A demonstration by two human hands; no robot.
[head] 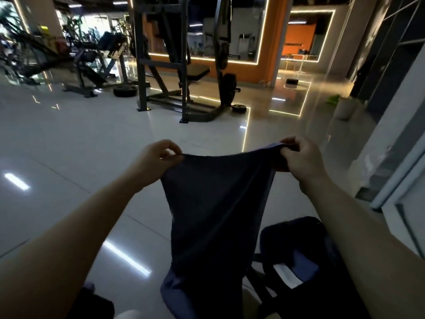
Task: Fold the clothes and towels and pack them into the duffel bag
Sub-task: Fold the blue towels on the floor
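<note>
A dark blue garment [213, 215] hangs in the air in front of me, stretched along its top edge between both hands. My left hand [158, 157] pinches the top left corner. My right hand [301, 160] grips the top right corner, with the fabric bunched under its fingers. The cloth's lower end drops out of sight at the bottom of the view. Below my right forearm lies the black duffel bag [294, 236], open, with blue fabric [305, 263] and a white paper-like item [287, 275] inside it.
A glossy tiled gym floor [69, 157] spreads ahead. A dark weight rack with a bench [181, 72] and plates stands further off, with more machines at the far left. A wall and glass door frame [395, 180] run along the right. Another dark item [92, 302] lies at the bottom left.
</note>
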